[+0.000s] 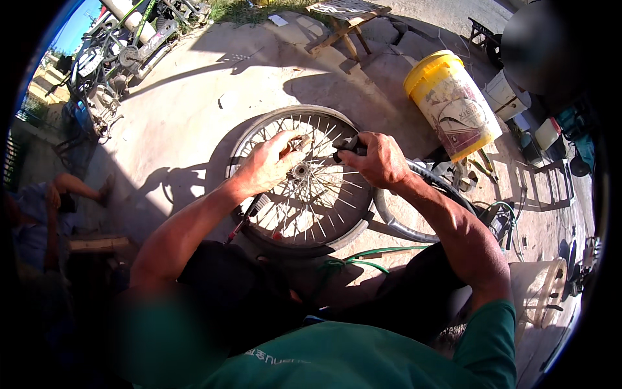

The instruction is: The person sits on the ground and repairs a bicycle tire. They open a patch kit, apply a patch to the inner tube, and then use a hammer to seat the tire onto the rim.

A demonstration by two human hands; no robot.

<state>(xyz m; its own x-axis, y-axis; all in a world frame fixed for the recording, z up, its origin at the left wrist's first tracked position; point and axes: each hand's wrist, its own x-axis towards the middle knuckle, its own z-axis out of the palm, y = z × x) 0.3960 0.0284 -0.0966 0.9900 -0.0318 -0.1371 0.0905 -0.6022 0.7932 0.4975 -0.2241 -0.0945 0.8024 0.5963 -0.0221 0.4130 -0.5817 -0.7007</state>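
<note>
A spoked wheel with a tire point(337, 231) lies flat on the ground below my hands. My left hand point(269, 162) is closed on a small metal piece point(298, 143) above the spokes, a little up from the hub point(300, 170). My right hand point(379, 159) grips a small dark object point(346, 146) over the right side of the wheel; its exact kind is hard to make out. A thin tool or hose with red parts point(236, 230) lies at the wheel's lower left. A second tire or tube point(398, 220) lies under my right forearm.
A yellow-rimmed bucket point(453, 104) stands at upper right, near a white bucket point(505, 94). Bicycle parts point(103, 71) are piled upper left. A wooden stand point(350, 39) is behind the wheel. Another person point(45, 217) sits at left. Green hose point(369, 253) lies in front.
</note>
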